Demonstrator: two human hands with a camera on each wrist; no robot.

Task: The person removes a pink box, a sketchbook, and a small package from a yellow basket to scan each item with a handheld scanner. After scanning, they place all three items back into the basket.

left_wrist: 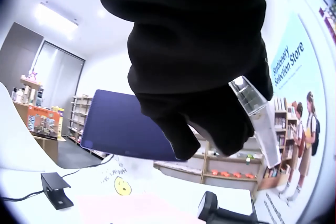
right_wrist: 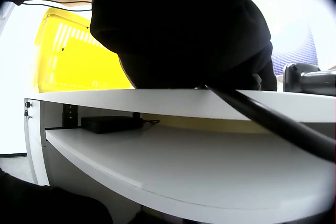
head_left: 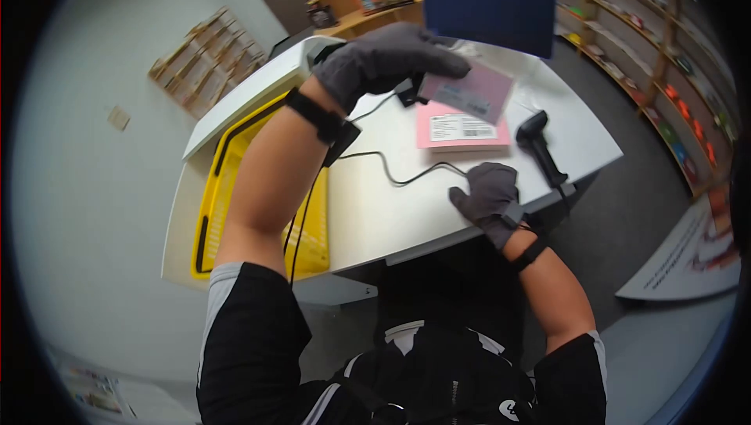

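Observation:
High over the counter, my gloved left hand [head_left: 391,57] grips a flat pink pack [head_left: 489,88] by its edge, thumb along its top. A label with a barcode shows on the pack's face. From the left wrist view, the dark hand [left_wrist: 194,77] holds the pack's pale, shiny edge [left_wrist: 262,121]. Beneath it a pink box [head_left: 461,145] with a white barcode label lies on the counter, partly overlapped by the pack. My gloved right hand [head_left: 493,194] rests at the counter's near edge, fingers relaxed and holding nothing. Right of it lies a black barcode scanner [head_left: 540,147].
A yellow basket [head_left: 313,229] stands at the left of the white counter [head_left: 368,221]. Behind are a dark monitor [head_left: 489,6] and a small black device [head_left: 408,92]. A cable [head_left: 399,182] runs across the top. Under it is a shelf [right_wrist: 173,155] with a black box [right_wrist: 110,124].

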